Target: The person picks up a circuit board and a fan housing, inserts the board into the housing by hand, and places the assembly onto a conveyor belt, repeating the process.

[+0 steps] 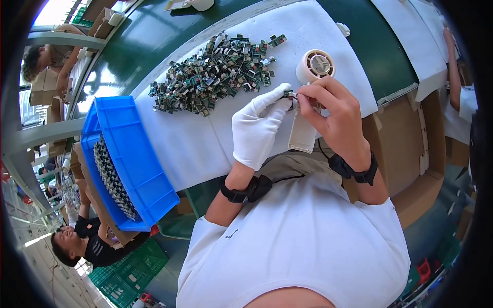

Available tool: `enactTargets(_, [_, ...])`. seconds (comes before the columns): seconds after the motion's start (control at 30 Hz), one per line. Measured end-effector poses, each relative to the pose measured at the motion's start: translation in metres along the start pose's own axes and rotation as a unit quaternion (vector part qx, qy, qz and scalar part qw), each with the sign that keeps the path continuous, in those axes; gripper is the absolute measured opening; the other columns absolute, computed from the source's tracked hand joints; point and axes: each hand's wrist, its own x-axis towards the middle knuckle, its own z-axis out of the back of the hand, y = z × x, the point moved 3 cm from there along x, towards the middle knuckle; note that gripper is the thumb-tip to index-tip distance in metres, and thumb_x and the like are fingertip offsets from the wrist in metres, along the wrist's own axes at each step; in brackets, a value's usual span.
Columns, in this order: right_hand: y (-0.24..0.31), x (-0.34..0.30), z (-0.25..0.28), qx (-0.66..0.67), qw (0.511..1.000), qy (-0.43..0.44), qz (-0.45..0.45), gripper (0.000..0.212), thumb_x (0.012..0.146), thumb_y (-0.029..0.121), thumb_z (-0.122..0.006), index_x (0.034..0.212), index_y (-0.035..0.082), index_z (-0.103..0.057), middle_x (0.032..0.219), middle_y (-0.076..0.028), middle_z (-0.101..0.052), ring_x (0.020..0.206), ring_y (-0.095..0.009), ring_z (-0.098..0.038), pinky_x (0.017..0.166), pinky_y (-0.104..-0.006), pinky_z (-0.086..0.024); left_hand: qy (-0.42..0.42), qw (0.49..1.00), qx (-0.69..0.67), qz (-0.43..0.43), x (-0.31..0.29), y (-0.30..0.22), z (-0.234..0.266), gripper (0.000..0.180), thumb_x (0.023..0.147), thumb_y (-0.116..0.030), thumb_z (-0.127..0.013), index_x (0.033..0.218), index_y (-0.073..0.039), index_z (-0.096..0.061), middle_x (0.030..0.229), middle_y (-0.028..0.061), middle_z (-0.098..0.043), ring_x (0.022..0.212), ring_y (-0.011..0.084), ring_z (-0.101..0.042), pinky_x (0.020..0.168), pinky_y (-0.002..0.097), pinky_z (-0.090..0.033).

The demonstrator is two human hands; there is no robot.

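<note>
**Small green circuit board held between two hands above a white work sheet**

A small green circuit board with a silvery end (289,94) is held up at the near part of a white padded table sheet (187,149). It is pinched between thumb and fingers of the white-gloved left hand (259,128); the thumb and index finger of the bare right hand (334,105) are closed on its 3 o'clock end. Whether a smaller part is also pinched there cannot be told.

From the board, a loose heap of similar green boards (215,77) is seen between 9 and 10 o'clock, a round cream plastic part with a spoked face (320,64) between 1 and 2, and a shallow oblong cream plastic shell (302,134) between 5 and 6. Any join between the two cream parts is hidden by the right hand.

For good handling, the board is best gripped by its edges, kept steady by the glove while fine adjustment is left to the bare fingertips, with little force put on the silvery end.

That end seems to be pointed toward 3 o'clock, the board's long axis apparently lying 9-to-3, though much is covered. The shell's long axis is set nearly 12-to-6, its far end leaned slightly toward 1.
</note>
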Motion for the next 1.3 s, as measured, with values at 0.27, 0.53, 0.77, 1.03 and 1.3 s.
enactTargets(0.27, [0.001, 0.011, 0.005, -0.103, 0.987, 0.000, 0.126, 0.023, 0.077, 0.004, -0.081, 0.099, 0.008, -0.074, 0.086, -0.003, -0.063, 0.070, -0.019, -0.063, 0.060, -0.0307, -0.052, 0.003, 0.999, -0.030, 0.022, 0.003, 0.003, 0.004, 0.031, 0.094, 0.002, -0.067, 0.125, 0.003, -0.067, 0.112, 0.0080, -0.072, 0.096, 0.0112, -0.069, 0.087, 0.0262, -0.058])
enactTargets(0.53, [0.005, 0.010, 0.013, -0.173, 0.960, -0.007, 0.221, 0.033, 0.075, 0.006, -0.083, 0.107, 0.009, -0.074, 0.086, -0.002, -0.063, 0.068, -0.018, -0.062, 0.057, -0.0311, -0.050, -0.004, 0.997, -0.057, 0.045, -0.001, 0.000, 0.002, 0.030, 0.094, 0.002, -0.067, 0.125, 0.003, -0.067, 0.112, 0.0083, -0.072, 0.096, 0.0110, -0.068, 0.088, 0.0270, -0.058])
enactTargets(0.77, [0.000, 0.008, 0.006, -0.105, 0.992, -0.005, 0.076, 0.017, 0.082, 0.003, -0.076, 0.099, 0.006, -0.073, 0.079, -0.004, -0.061, 0.064, -0.020, -0.061, 0.056, -0.0324, -0.049, -0.021, 0.999, -0.013, -0.030, -0.005, 0.013, 0.001, 0.030, 0.094, 0.001, -0.068, 0.125, 0.002, -0.068, 0.113, 0.0073, -0.072, 0.099, 0.0106, -0.067, 0.089, 0.0264, -0.057])
enactTargets(1.03, [0.007, 0.013, -0.002, -0.042, 0.999, -0.001, 0.010, 0.007, 0.085, 0.006, -0.073, 0.092, 0.005, -0.072, 0.077, -0.006, -0.060, 0.063, -0.021, -0.061, 0.057, -0.0338, -0.049, -0.039, 0.995, 0.039, -0.080, -0.002, 0.000, 0.001, 0.030, 0.093, 0.000, -0.070, 0.123, 0.001, -0.069, 0.115, 0.0069, -0.072, 0.101, 0.0099, -0.066, 0.090, 0.0259, -0.054])
enactTargets(1.3, [0.003, 0.010, -0.001, -0.043, 0.998, -0.006, 0.043, 0.010, 0.084, 0.007, -0.074, 0.094, 0.007, -0.074, 0.079, -0.006, -0.062, 0.065, -0.022, -0.062, 0.059, -0.0340, -0.050, -0.043, 0.997, -0.001, -0.063, -0.001, 0.007, 0.002, 0.032, 0.093, -0.002, -0.072, 0.124, 0.000, -0.069, 0.117, 0.0065, -0.072, 0.101, 0.0098, -0.066, 0.089, 0.0263, -0.054])
